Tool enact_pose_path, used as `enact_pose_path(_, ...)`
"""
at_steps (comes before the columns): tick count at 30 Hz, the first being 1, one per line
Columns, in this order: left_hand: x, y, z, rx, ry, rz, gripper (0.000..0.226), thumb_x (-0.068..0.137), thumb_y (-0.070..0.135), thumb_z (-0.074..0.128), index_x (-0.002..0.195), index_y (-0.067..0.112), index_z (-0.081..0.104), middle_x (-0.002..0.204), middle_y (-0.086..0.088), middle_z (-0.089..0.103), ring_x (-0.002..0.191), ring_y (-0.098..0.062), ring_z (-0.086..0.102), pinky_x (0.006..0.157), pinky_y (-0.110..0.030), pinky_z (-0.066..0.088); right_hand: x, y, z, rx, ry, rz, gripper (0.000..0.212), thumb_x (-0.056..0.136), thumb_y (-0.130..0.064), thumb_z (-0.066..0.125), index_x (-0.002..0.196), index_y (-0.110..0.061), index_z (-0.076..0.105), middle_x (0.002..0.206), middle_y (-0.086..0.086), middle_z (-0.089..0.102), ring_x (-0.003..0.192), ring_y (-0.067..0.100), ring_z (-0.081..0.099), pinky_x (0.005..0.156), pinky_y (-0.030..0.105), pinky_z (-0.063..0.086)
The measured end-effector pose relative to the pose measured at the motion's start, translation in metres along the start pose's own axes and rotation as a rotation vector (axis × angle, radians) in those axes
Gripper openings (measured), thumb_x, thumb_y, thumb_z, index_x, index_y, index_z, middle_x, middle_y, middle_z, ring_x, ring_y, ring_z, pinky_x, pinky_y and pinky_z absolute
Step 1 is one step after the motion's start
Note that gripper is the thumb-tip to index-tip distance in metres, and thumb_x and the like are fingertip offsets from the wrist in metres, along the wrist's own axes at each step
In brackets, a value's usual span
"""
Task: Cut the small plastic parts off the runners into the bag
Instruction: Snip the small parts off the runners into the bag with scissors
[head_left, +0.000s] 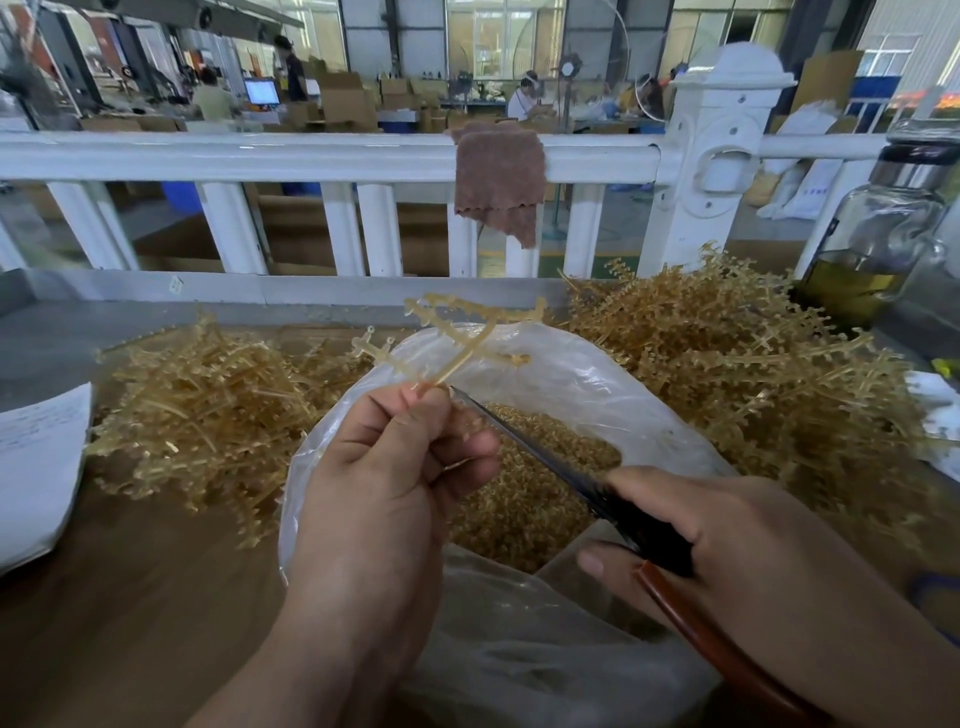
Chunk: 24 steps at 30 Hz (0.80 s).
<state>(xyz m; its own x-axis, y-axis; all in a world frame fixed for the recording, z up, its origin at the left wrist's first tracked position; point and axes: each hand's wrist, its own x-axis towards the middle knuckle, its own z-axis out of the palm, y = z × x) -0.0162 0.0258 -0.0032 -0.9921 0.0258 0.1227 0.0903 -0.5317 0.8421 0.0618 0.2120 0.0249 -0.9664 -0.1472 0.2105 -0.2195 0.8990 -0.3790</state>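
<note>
Pinching a runner (470, 343) over the bag (597, 374) with the left hand (384, 467); right hand (737, 535) grips scissors (545, 452), tip at its stem.

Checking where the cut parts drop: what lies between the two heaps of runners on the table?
In the head view, the open clear bag lies between the left heap and right heap, loose cut parts inside.
</note>
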Motion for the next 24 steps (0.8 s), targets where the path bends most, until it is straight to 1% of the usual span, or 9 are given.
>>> enact_pose_path(2,0.000,-0.001,0.000,0.011,0.006,0.008,0.019,0.095,0.016,0.061,0.076,0.017,0.064,0.076,-0.008,0.067,0.069,-0.017,0.068,0.061,-0.027,0.058,-0.001,0.001,-0.001,-0.004,0.004,0.015,0.056,0.072,-0.077,0.037,0.091,-0.029,0.060,0.078,-0.016,0.060,0.069,0.004,0.058,0.058,0.021,0.043)
enact_pose_path(5,0.000,-0.001,0.000,0.019,0.003,0.013,0.027,0.095,0.016,0.061,0.069,0.022,0.068,0.077,-0.008,0.068,0.072,-0.016,0.067,0.063,-0.027,0.058,-0.001,0.001,-0.002,-0.024,0.017,0.027,0.060,0.069,-0.077,0.036,0.093,-0.029,0.063,0.069,-0.010,0.059,0.070,0.006,0.058,0.060,0.027,0.044)
enact_pose_path(8,0.000,0.000,0.001,0.019,-0.023,0.007,0.020,0.086,0.023,0.065,0.066,0.025,0.068,0.078,-0.008,0.067,0.073,-0.016,0.065,0.065,-0.028,0.059,-0.002,0.001,-0.003,-0.022,0.015,0.037,0.061,0.068,-0.079,0.036,0.095,-0.031,0.064,0.069,-0.013,0.060,0.069,0.005,0.059,0.059,0.027,0.046)
enact_pose_path(11,-0.002,-0.001,0.001,0.013,-0.036,0.004,0.014,0.080,0.025,0.067,0.065,0.025,0.068,0.078,-0.008,0.067,0.073,-0.016,0.065,0.064,-0.026,0.058,-0.004,0.000,-0.004,-0.021,0.015,0.042,0.058,0.070,-0.078,0.037,0.096,-0.033,0.063,0.072,-0.014,0.060,0.072,0.005,0.059,0.060,0.027,0.046)
enact_pose_path(15,-0.002,0.000,-0.001,0.022,-0.042,-0.005,0.011,0.078,0.025,0.067,0.067,0.024,0.068,0.080,-0.009,0.066,0.073,-0.016,0.064,0.063,-0.026,0.058,-0.004,0.000,-0.006,-0.050,0.003,0.038,0.057,0.071,-0.078,0.035,0.095,-0.033,0.061,0.068,-0.012,0.059,0.071,0.008,0.058,0.058,0.026,0.045)
enact_pose_path(18,-0.001,0.000,-0.002,0.059,-0.053,0.010,0.013,0.079,0.025,0.067,0.067,0.023,0.067,0.078,-0.008,0.065,0.073,-0.015,0.064,0.063,-0.026,0.058,-0.004,0.001,-0.007,-0.060,-0.006,0.029,0.047,0.073,-0.078,0.039,0.088,-0.036,0.056,0.066,-0.012,0.056,0.067,0.009,0.057,0.053,0.023,0.041)
enact_pose_path(21,-0.002,0.001,-0.002,0.103,-0.068,0.030,0.014,0.080,0.028,0.066,0.066,0.025,0.067,0.080,-0.006,0.065,0.075,-0.015,0.064,0.065,-0.026,0.057,-0.004,0.002,-0.009,-0.032,-0.019,0.029,0.037,0.075,-0.075,0.047,0.086,-0.040,0.052,0.073,-0.013,0.058,0.069,0.007,0.057,0.055,0.022,0.040)
enact_pose_path(24,-0.003,0.003,-0.001,0.160,-0.075,0.070,0.013,0.078,0.031,0.066,0.065,0.027,0.067,0.081,-0.006,0.065,0.077,-0.016,0.063,0.064,-0.025,0.056,-0.004,0.004,-0.011,-0.008,-0.040,0.021,0.040,0.076,-0.076,0.049,0.089,-0.038,0.055,0.076,-0.013,0.059,0.067,0.006,0.058,0.058,0.022,0.040)
